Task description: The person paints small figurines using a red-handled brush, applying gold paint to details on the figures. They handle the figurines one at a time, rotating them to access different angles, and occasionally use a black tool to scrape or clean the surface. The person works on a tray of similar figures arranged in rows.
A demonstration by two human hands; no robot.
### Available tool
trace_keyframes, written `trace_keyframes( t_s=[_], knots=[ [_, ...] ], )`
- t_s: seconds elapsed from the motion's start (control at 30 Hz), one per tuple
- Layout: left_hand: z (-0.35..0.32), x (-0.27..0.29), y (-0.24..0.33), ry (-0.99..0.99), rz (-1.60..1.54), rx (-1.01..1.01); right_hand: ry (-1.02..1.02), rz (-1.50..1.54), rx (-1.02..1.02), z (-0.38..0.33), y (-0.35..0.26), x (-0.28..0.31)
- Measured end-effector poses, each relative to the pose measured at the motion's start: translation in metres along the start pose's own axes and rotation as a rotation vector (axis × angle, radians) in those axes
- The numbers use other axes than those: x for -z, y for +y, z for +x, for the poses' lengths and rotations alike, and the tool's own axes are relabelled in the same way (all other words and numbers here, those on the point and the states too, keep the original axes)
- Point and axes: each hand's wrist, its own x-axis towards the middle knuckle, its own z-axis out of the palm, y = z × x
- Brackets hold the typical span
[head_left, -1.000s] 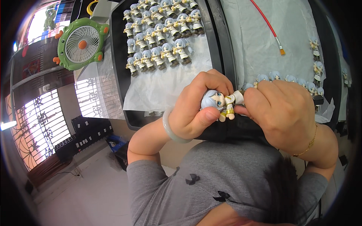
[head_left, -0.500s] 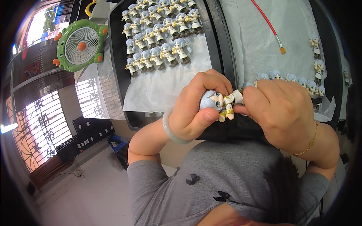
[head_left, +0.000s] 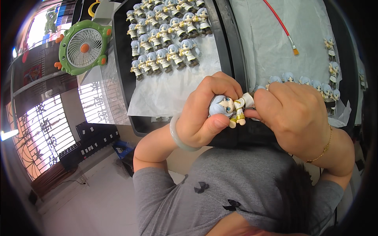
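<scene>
A small figurine (head_left: 239,103) with pale blue hair, a white and gold outfit and raised arms lies sideways between my hands, face up. My left hand (head_left: 206,112) is closed around its head, the thumb below the hair. My right hand (head_left: 297,116) is closed at the figurine's lower end, thumb and forefinger pinched just past the white skirt. Those fingers hide the legs, along with anything else that may be in the pinch. Both hands are above the near edge of the black trays.
To the left, a paper-lined black tray (head_left: 121,51) holds several rows of similar figurines (head_left: 162,57). Another lined tray (head_left: 348,35) on the right has figurines along its edges and a red-handled brush (head_left: 280,21). A green fan (head_left: 84,48) stands beyond the left tray.
The figurine has tilted very slightly in my grip. Both hands stay in nearly the same place and hold the same pose.
</scene>
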Motion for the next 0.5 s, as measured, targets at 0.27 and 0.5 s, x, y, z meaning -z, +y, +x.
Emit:
trace_keyframes(
  t_s=[0.27, 0.5],
  knots=[
    [-0.0021, -0.0009, 0.0006, 0.015, -0.027, 0.014, -0.001, -0.003, 0.026, 0.0008, 0.0013, 0.0010],
    [-0.0004, 0.0001, 0.0005, -0.001, 0.012, -0.017, 0.003, 0.018, -0.006, 0.0003, 0.0011, -0.0018]
  ],
)
